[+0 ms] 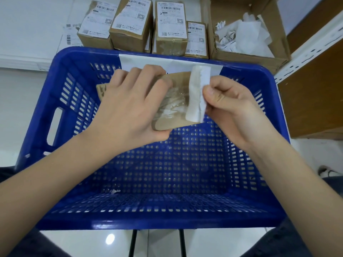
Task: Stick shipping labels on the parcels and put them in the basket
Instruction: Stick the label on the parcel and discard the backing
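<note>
Brown corrugated cardboard, taped over with glossy clear film, makes up the small parcel [172, 101] we hold above the blue perforated plastic basket [152, 173]. Our left hand [130, 106] wraps its fingers over the far edge and its thumb under the near corner, so the box is clamped across its width. Our right hand [228, 106] pinches the edge of a white paper strip [197, 95], which looks like a label or its backing, standing curled off the parcel's right end; we cannot tell which it is, nor whether any of it is stuck down yet.

The parcel seems light, since one hand carries it without strain, and stiff enough to press against. The taped face looks slick, so we judge the bare cardboard edges to be the better place to grip. The paper strip is thin and limp and its inner edge looks ragged, so it could tear or crease if pulled hard; a hold close to the corner with a slow, flat pull seems wise.

Beyond the basket stand four brown cardboard boxes with white printed labels [130, 21], side by side on the white surface. To their right an open cardboard carton [241, 49] holds crumpled white paper scraps [241, 34].
</note>
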Demonstrator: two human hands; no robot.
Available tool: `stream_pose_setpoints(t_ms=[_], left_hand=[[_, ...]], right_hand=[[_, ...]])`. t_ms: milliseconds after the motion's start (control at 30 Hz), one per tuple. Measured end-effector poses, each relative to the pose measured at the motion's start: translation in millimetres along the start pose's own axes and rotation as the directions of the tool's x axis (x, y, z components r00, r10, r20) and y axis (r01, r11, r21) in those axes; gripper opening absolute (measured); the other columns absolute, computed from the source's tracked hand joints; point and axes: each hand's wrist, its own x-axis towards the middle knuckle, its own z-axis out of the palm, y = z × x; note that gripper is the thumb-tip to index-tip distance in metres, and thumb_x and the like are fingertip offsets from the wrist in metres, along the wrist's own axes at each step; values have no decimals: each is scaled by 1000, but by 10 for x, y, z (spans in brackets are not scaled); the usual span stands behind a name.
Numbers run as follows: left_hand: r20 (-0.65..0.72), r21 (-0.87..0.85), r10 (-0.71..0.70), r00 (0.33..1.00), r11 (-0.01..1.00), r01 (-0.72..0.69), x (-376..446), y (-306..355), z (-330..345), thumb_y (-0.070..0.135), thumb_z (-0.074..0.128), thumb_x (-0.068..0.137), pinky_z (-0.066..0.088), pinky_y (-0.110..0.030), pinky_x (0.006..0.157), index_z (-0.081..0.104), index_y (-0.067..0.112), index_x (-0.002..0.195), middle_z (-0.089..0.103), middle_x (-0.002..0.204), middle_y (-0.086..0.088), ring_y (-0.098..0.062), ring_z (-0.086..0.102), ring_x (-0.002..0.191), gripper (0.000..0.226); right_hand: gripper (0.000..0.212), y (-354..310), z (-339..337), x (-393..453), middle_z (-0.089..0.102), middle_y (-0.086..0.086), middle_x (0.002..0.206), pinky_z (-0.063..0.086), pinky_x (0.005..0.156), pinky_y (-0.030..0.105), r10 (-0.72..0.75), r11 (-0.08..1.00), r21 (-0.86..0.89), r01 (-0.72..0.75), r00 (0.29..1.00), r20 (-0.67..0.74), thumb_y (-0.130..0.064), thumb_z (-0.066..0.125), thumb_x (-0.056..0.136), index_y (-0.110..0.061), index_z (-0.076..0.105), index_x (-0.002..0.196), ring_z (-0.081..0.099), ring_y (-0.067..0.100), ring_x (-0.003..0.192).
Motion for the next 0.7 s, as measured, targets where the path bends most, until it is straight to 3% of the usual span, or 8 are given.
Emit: stream_pose_setpoints(t_ms=[233,400,533,700], left_hand=[[-7,82,21,1000,996,-21,-23,37,32,49,67,67,39,-44,75,52,4,116,58,117,-19,-36,58,90,68],[-13,91,15,1000,996,-14,-26,47,25,47,66,67,38,-43,72,52,4,113,58,117,-18,-36,58,88,65],[-20,85,-13,1000,996,15,-10,66,18,48,68,66,37,-43,72,55,1,112,59,117,-17,-35,59,87,66],[-47,59,-3,999,998,5,-24,91,-4,50,65,69,38,-44,73,49,2,115,58,118,-18,-36,59,89,68]], right_hand=[[5,16,64,-2,61,13,79,51,67,24,-51,975,-216,49,999,-6,-9,60,85,-5,57,85,60,15,71],[8,89,132,-34,62,24,75,49,60,42,-215,882,-448,145,971,-108,-6,65,88,-9,60,82,56,39,68],[8,126,198,-59,65,7,72,50,59,35,-382,786,-572,235,912,-151,-12,68,87,-16,64,82,58,23,65],[4,139,208,-58,59,1,66,48,58,28,-487,674,-693,256,859,-156,-16,67,88,-16,64,88,56,17,63]])
